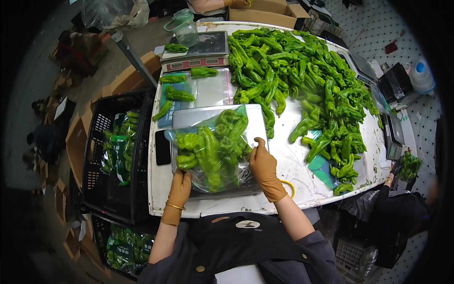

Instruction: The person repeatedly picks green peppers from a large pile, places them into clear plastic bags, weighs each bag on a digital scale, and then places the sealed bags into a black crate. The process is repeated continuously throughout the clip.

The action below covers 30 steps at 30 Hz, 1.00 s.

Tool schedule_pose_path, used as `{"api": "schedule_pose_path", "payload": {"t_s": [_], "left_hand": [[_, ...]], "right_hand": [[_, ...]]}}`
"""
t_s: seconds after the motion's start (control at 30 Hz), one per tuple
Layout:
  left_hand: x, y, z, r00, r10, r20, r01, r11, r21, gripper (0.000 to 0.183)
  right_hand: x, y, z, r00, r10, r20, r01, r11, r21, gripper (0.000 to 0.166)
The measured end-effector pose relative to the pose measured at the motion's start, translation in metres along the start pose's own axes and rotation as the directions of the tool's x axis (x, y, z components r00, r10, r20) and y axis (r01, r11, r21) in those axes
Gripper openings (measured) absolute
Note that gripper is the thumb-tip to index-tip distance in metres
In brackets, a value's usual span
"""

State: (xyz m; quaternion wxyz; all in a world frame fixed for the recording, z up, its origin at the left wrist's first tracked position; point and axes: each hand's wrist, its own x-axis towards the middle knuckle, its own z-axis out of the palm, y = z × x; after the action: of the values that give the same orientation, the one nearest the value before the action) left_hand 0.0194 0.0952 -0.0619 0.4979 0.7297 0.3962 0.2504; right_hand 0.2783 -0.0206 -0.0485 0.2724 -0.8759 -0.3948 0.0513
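A clear plastic bag of green peppers [211, 152] lies on the steel platform of a scale [256, 122] at the table's near left. My left hand [179, 191], in a brown rubber glove with a bracelet at its wrist, pinches the bag's near left edge. At the bag's right side is my right hand [264, 169], gloved alike, its index finger raised and bent. Whether its other fingers grip the film is hidden. A black phone [162, 148] lies left of the scale. Loose peppers [173, 93] rest on flat plastic bags [210, 88] beyond it.
A large heap of green peppers [283, 56] covers the table's far and right parts. A second scale [220, 44] carries a plastic jug [186, 32]. Black crates [138, 152] with bagged peppers stand at left. On the right, a co-worker's gloved hand [396, 167] holds bagged peppers [409, 167].
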Motion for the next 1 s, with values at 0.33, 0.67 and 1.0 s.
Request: {"api": "schedule_pose_path", "payload": {"t_s": [0.33, 0.67, 1.0], "left_hand": [[-0.027, 0.061, 0.031, 0.906, -0.418, -0.064, 0.272, 0.691, -0.670, 0.027], [-0.019, 0.187, 0.034, 0.630, 0.611, 0.479, -0.722, 0.688, 0.073, 0.038], [-0.045, 0.094, 0.045, 0.983, -0.180, 0.040, 0.151, 0.660, -0.736, 0.097]], "right_hand": [[-0.033, -0.038, -0.069, 0.990, -0.119, 0.080, 0.041, 0.773, 0.633, 0.036], [-0.050, 0.002, -0.044, 0.873, -0.330, 0.360, -0.458, -0.297, 0.838, 0.056], [-0.081, 0.014, -0.034, 0.742, -0.377, 0.554, -0.652, -0.212, 0.728, 0.051]]}}
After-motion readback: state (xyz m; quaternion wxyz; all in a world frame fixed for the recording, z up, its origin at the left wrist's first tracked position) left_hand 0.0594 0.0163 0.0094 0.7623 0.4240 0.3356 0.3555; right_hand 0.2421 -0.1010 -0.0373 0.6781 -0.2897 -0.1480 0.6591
